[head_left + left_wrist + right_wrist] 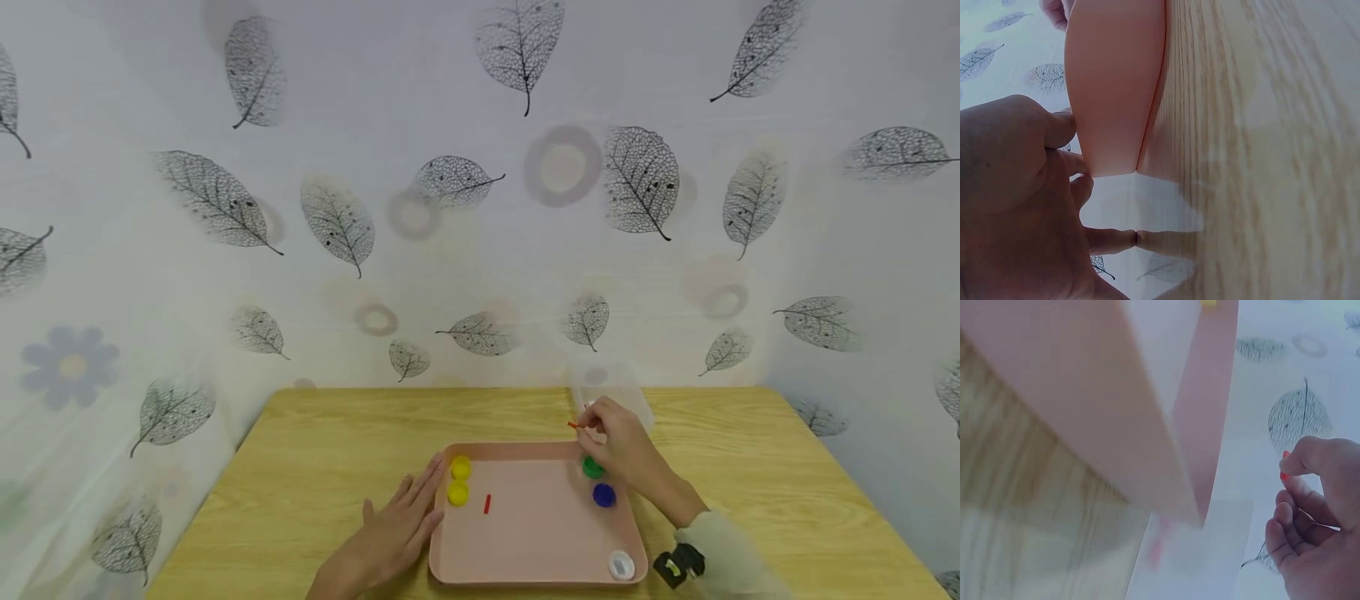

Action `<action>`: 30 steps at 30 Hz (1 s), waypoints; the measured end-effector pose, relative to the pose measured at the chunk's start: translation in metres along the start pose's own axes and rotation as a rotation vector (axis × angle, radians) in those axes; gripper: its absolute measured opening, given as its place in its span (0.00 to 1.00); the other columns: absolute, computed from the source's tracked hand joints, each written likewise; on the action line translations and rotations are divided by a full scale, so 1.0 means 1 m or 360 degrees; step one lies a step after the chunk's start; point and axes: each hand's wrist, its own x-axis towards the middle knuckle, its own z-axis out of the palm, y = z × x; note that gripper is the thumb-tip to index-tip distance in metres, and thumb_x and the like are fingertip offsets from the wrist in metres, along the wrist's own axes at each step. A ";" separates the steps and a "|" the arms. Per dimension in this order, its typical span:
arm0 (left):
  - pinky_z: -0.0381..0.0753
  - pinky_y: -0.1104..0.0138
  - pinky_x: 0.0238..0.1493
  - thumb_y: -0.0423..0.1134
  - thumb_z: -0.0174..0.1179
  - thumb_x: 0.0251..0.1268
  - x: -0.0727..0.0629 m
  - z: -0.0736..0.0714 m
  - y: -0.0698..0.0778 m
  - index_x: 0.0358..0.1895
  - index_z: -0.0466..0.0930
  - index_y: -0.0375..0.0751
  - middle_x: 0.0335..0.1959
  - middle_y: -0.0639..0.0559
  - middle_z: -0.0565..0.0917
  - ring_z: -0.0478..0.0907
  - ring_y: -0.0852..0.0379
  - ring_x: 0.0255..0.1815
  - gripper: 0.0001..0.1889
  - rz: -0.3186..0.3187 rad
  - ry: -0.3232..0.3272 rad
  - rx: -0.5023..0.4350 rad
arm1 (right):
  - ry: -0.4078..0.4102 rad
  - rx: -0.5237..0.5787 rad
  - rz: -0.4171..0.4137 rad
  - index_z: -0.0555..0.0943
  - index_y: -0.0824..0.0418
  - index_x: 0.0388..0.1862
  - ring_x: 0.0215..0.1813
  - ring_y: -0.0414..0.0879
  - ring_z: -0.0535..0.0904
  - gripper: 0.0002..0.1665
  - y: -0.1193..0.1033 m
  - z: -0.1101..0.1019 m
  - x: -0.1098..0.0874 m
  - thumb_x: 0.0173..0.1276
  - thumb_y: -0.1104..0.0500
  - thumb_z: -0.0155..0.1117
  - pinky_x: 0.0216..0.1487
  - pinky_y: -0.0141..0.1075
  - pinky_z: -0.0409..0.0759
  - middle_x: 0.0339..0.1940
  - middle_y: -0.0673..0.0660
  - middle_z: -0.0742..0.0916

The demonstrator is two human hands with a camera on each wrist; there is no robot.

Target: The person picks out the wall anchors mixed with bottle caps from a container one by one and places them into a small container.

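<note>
My right hand [611, 437] pinches a small red stick [1284, 465] between thumb and forefinger, above the far right corner of a pink tray [540, 577]. With fingers straight, my left hand [397, 533] rests against the tray's left rim. Inside the tray another red stick [487, 504] lies left of centre. Two yellow caps [459, 481] sit along the left wall. On the right side are a green cap [592, 467], partly under the right hand, and a blue cap [603, 495]. A white round piece [621, 566] lies in the near right corner.
Behind the right hand stands a clear plastic container [618, 392], partly hidden by it, at the back of the wooden table [337, 442]. A leaf-patterned wall covering [450, 250] rises behind the table. A black wrist device [679, 565] is on the right forearm.
</note>
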 end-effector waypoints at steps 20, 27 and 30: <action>0.41 0.13 0.53 0.58 0.34 0.85 0.003 0.003 -0.003 0.85 0.42 0.57 0.86 0.59 0.43 0.55 0.31 0.79 0.33 0.0003 0.0000 0.0010 | 0.0042 -0.0210 0.0202 0.82 0.67 0.31 0.32 0.48 0.78 0.04 0.055 -0.015 0.023 0.61 0.72 0.69 0.34 0.41 0.81 0.29 0.56 0.82; 0.42 0.13 0.53 0.58 0.35 0.85 0.002 0.003 -0.001 0.85 0.43 0.56 0.86 0.58 0.43 0.55 0.31 0.79 0.32 0.0001 0.0003 0.0011 | 0.0041 -0.0217 0.0226 0.82 0.68 0.30 0.31 0.49 0.78 0.04 0.061 -0.014 0.023 0.60 0.72 0.70 0.33 0.42 0.80 0.28 0.57 0.82; 0.41 0.13 0.53 0.57 0.35 0.86 0.002 0.001 -0.001 0.85 0.42 0.55 0.86 0.57 0.43 0.55 0.30 0.79 0.33 0.0011 -0.0004 -0.0005 | 0.0023 -0.0224 0.0248 0.82 0.67 0.30 0.31 0.49 0.78 0.05 0.060 -0.016 0.024 0.61 0.71 0.71 0.34 0.42 0.80 0.28 0.57 0.82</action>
